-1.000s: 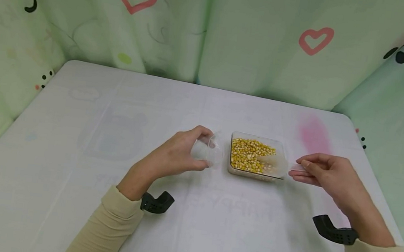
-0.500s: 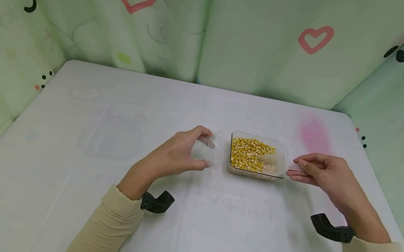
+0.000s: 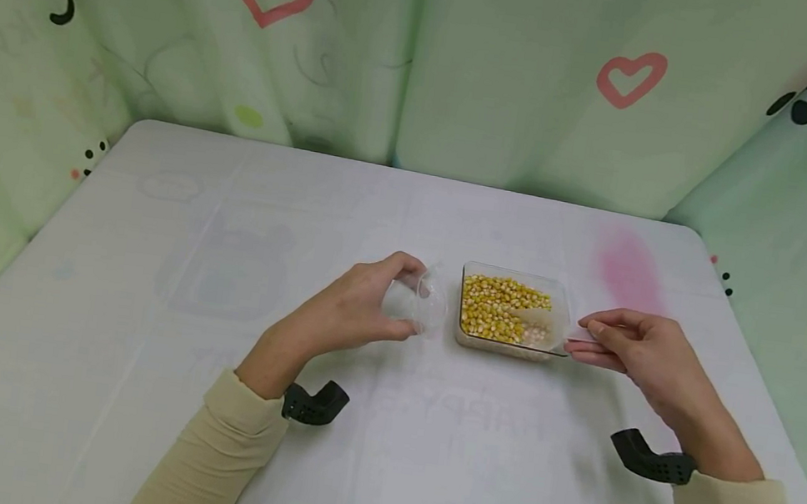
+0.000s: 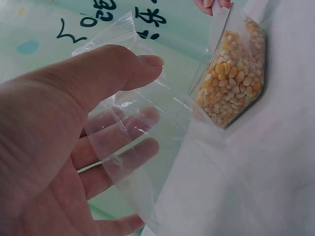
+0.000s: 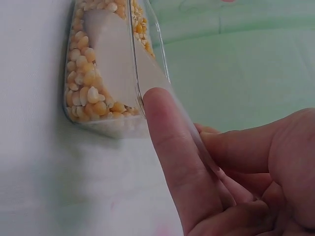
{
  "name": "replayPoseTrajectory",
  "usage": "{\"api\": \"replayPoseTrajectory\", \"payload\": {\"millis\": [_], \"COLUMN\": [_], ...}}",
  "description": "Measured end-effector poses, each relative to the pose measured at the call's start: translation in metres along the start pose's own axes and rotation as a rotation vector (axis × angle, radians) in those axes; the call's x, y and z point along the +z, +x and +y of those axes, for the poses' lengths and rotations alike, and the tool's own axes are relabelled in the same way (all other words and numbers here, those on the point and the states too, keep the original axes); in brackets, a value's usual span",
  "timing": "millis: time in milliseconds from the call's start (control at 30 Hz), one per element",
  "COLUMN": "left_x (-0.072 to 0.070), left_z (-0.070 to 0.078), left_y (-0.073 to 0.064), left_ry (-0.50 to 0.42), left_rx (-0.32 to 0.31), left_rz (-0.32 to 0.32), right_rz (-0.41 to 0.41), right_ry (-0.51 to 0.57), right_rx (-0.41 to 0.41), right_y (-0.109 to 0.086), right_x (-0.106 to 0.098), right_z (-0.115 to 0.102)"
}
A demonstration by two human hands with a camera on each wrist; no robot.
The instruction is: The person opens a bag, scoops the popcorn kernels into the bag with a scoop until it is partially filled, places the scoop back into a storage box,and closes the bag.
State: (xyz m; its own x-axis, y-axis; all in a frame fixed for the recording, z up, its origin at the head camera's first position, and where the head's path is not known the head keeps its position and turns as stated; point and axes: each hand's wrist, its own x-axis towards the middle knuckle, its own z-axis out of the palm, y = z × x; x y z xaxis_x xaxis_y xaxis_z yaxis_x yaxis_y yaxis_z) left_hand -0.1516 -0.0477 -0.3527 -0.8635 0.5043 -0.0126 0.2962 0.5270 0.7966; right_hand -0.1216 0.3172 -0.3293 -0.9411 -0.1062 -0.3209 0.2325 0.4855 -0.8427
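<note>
My left hand holds a clear plastic zip bag, thumb and fingers spread apart at its mouth. In the left wrist view the fingers show through the film. Just right of the bag stands a clear rectangular container filled with yellow corn kernels. At the container's right end, my right hand pinches the handle of a whitish scoop between thumb and fingers. The scoop's broad head dips into the kernels, its tip partly buried. One right finger lies right at the container's rim in the right wrist view.
The container and both hands are over a white-covered table. A green curtain with red hearts and black lettering hangs behind and along both sides. Black wrist mounts sit on both forearms.
My right hand has slid a little left toward the container, and the scoop has pushed slightly further into the kernels. The left hand and the bag have stayed in place.
</note>
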Motion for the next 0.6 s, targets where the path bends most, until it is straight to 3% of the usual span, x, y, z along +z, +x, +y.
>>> {"api": "replayPoseTrajectory", "payload": {"millis": [300,600], "left_x": [-0.001,-0.0032], "left_z": [-0.0005,-0.0002], "left_y": [-0.0001,-0.0016], "left_ry": [-0.003,-0.008], "left_rx": [0.008,0.01], "left_rz": [0.002,-0.002], "right_rz": [0.0,0.004], "right_ry": [-0.004,0.066], "right_rx": [-0.024,-0.024], "right_y": [-0.0006,0.0002], "right_x": [-0.0027,-0.0074], "right_z": [-0.0047,-0.0049]}}
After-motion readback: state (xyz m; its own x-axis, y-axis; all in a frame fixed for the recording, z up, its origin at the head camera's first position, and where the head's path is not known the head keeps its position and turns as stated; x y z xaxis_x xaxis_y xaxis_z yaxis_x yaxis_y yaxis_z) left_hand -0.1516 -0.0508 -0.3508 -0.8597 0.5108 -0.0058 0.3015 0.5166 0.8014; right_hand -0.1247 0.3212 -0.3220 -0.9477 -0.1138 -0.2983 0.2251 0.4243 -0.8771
